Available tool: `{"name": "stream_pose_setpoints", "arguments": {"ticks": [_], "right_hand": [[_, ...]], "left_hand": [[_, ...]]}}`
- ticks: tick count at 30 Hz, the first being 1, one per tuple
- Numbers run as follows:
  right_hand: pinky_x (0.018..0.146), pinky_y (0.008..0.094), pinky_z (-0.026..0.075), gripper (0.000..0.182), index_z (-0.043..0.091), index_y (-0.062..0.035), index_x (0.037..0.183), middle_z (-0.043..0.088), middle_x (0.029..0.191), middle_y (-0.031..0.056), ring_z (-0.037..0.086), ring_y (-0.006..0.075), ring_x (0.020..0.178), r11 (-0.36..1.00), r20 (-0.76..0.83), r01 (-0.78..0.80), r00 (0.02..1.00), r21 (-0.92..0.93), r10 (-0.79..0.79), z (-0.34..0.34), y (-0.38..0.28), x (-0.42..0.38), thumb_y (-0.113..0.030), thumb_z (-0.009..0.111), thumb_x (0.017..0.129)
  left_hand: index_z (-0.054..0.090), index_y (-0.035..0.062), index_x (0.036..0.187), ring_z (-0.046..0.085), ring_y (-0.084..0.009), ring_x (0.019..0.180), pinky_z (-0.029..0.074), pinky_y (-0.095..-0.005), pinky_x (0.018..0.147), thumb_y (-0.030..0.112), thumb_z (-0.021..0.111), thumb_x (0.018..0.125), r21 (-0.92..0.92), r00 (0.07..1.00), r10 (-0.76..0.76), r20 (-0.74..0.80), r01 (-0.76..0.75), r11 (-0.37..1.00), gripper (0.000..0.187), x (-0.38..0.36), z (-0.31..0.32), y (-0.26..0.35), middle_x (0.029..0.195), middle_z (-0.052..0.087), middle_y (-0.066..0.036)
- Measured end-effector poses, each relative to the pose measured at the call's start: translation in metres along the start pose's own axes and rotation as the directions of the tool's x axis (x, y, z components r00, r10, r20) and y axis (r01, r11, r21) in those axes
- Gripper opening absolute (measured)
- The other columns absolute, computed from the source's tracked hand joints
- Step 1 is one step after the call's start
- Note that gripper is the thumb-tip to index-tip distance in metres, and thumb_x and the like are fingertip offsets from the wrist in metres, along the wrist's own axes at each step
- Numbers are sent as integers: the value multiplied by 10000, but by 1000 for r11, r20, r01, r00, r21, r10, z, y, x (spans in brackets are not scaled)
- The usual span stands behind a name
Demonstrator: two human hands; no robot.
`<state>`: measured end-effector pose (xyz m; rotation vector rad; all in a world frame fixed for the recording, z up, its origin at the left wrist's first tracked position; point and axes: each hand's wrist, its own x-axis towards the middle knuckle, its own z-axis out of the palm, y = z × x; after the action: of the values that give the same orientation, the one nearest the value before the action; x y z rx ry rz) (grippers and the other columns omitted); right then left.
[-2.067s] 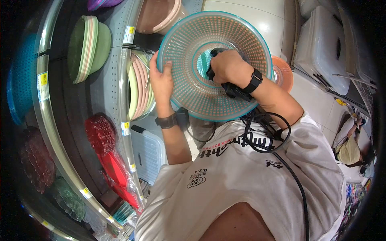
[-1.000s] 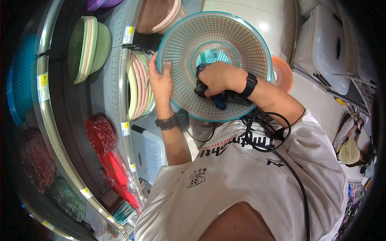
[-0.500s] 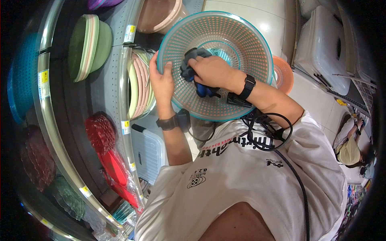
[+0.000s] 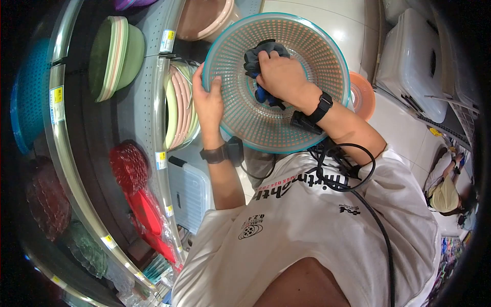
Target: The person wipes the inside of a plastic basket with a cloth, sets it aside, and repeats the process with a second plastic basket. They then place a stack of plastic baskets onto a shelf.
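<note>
A round colander basket (image 4: 240, 120) with a turquoise rim and perforated walls is tilted toward me in front of my chest. My left hand (image 4: 208, 97) grips its left rim, thumb on the inside and fingers round the outside. Inside the basket, my right hand (image 4: 284, 77) is closed on a bunched grey-and-blue cloth (image 4: 258, 56), pressed against or close to the inner surface. Blue folds of the cloth hang below the fingers. Whether it touches the basket's bottom is hidden by the hand. Both wrists wear black straps with small devices.
Shelves on the left hold green basins (image 4: 120, 59), a brown basin (image 4: 204, 20), stacked pastel basins (image 4: 179, 107) and red wrapped goods (image 4: 135, 179). An orange basket (image 4: 362, 97) stands beyond the colander. Clear storage boxes (image 4: 409, 66) are at right. A black cable (image 4: 376, 220) crosses my shirt.
My right hand and the cloth have moved from the basket's left inner wall up and right toward its middle. My left hand stays on the rim.
</note>
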<state>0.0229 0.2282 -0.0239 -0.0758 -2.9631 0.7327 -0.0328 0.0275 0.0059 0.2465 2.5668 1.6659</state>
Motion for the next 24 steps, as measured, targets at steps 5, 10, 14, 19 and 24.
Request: {"name": "stream_pose_setpoints", "arguments": {"ticks": [5, 10, 14, 19, 24], "right_hand": [[741, 464, 594, 384, 640, -5, 1029, 740, 922, 175, 751, 342, 818, 993, 58, -91, 994, -78, 96, -15, 3, 3, -345, 720, 871], [820, 436, 588, 365, 767, -32, 1027, 777, 1027, 155, 757, 305, 984, 973, 291, -210, 929, -94, 228, -39, 2, 11, -363, 710, 882], [850, 415, 596, 324, 804, -69, 1005, 780, 1063, 143, 754, 303, 1012, 979, 373, -151, 908, -138, 193, -40, 2, 9, -352, 704, 886], [877, 418, 596, 338, 801, -68, 1030, 775, 1095, 159, 745, 307, 1049, 987, 487, -62, 864, -148, 127, -37, 4, 11, -356, 716, 875], [795, 456, 605, 375, 786, -21, 898, 768, 908, 193, 755, 357, 880, 994, 394, 22, 919, -107, 22, -26, 12, 6, -386, 728, 839]], "left_hand": [[534, -14, 1401, 635, -222, 1167, 476, -347, 1041, 65, 663, 958, -10, 1000, -13, 10, 13, 1000, 468, 4, -1, -10, 1299, 644, -153], [536, -11, 1401, 638, -215, 1151, 477, -342, 1037, 73, 668, 962, -14, 1000, 13, 18, -13, 1000, 467, 5, -2, -10, 1292, 647, -145], [537, -6, 1403, 637, -211, 1148, 478, -342, 1036, 72, 663, 965, -29, 1000, -21, 22, 22, 999, 463, 5, -2, -7, 1285, 651, -143], [527, -1, 1415, 635, -204, 1147, 476, -336, 1036, 67, 657, 972, -70, 999, -39, 31, 41, 997, 467, 7, -1, -11, 1284, 652, -134], [523, -1, 1418, 634, -202, 1146, 475, -335, 1038, 65, 655, 974, -61, 999, -23, 29, 25, 998, 469, 6, -2, -11, 1288, 650, -133]]}}
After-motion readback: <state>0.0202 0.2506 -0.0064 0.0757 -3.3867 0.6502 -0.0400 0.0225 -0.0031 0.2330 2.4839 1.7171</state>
